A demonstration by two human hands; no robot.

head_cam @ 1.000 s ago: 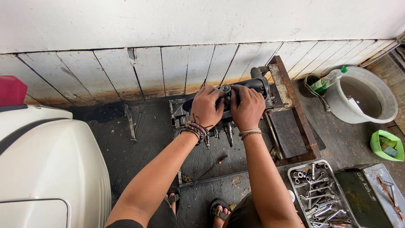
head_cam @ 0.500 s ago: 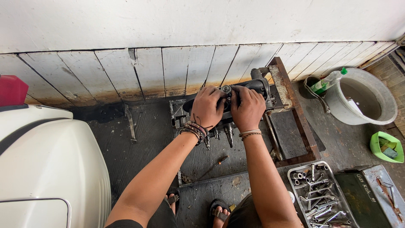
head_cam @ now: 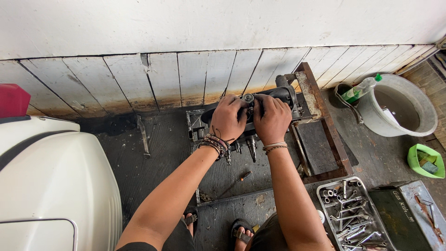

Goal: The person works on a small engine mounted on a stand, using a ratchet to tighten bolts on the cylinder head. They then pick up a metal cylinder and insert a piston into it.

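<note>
Nearest the camera: sandalled feet [head_cam: 241, 232] on the dark floor [head_cam: 139, 158], below both forearms. Right of the right forearm, a metal tray of sockets and wrenches [head_cam: 350, 216], with a green metal toolbox [head_cam: 409, 218] just beside it. A screwdriver [head_cam: 237, 182] lies on the floor between the forearms, below the hands. Left of the left arm, a white rounded cowling [head_cam: 51, 186].

Left hand [head_cam: 228, 117]: fingers curled, closed on the dark engine part [head_cam: 278, 95], beaded bracelets at the wrist. Right hand [head_cam: 272, 118]: fingers curled, closed on the same part, touching the left hand. The part sits on a rusty metal frame [head_cam: 320, 116], under and just beyond both hands.

Far right of the right hand: grey bucket [head_cam: 399, 107], small green tub [head_cam: 425, 160]. Beyond the hands: white plank wall [head_cam: 186, 79]
</note>
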